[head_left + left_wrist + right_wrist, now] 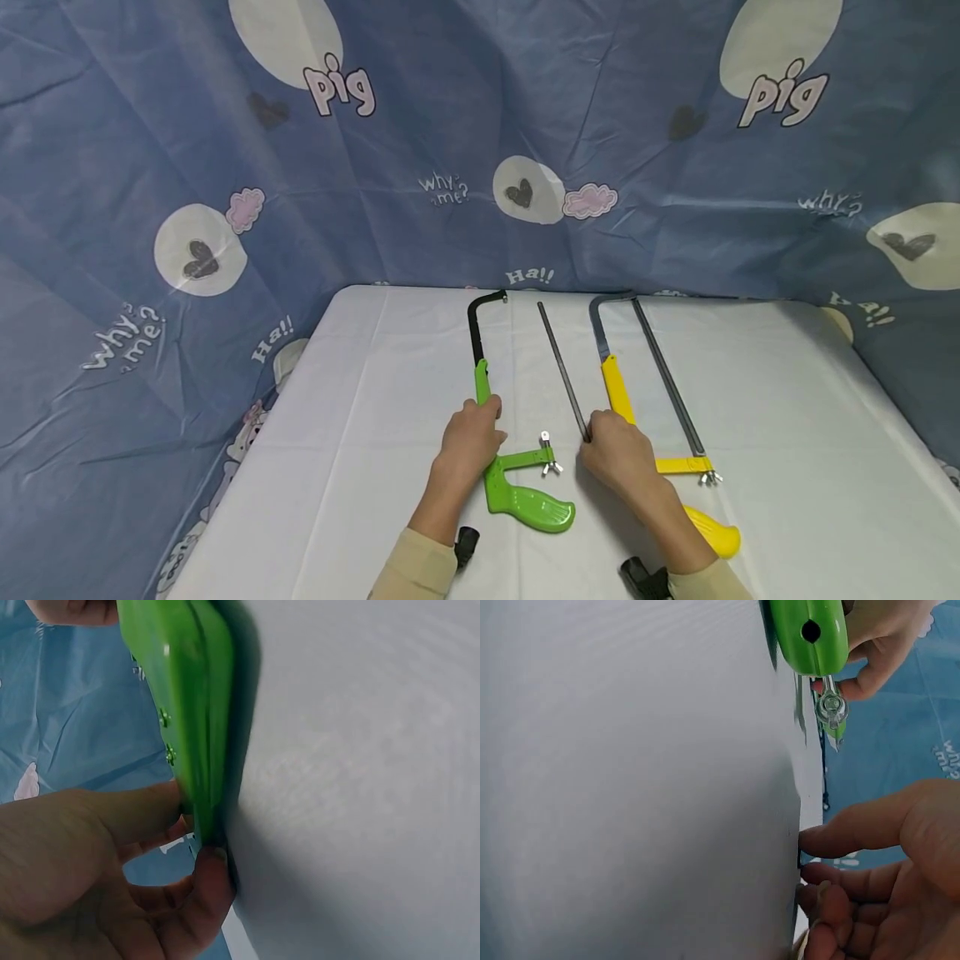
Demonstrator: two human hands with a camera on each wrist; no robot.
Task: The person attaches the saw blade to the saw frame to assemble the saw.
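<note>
A green-handled hacksaw frame (536,507) lies on the white cloth, its black bow (475,333) pointing away and no blade spanning it. My left hand (468,437) grips its green spine between thumb and fingers; in the left wrist view the fingertips (214,874) close round the narrow green part. To the right lies a loose, thin dark-grey hacksaw blade (561,367). With thumb and fingers my right hand (618,454) pinches the blade's near end. The right wrist view shows that hand (892,870) low at the cloth, the blade mostly hidden there.
Right of the blade lies a yellow-handled hacksaw (617,387) with a blade (670,379) fitted, partly behind my right forearm. Wing nuts (551,469) stick out at the green frame's near arm. A blue printed cloth (420,125) hangs behind the white-covered table (397,375).
</note>
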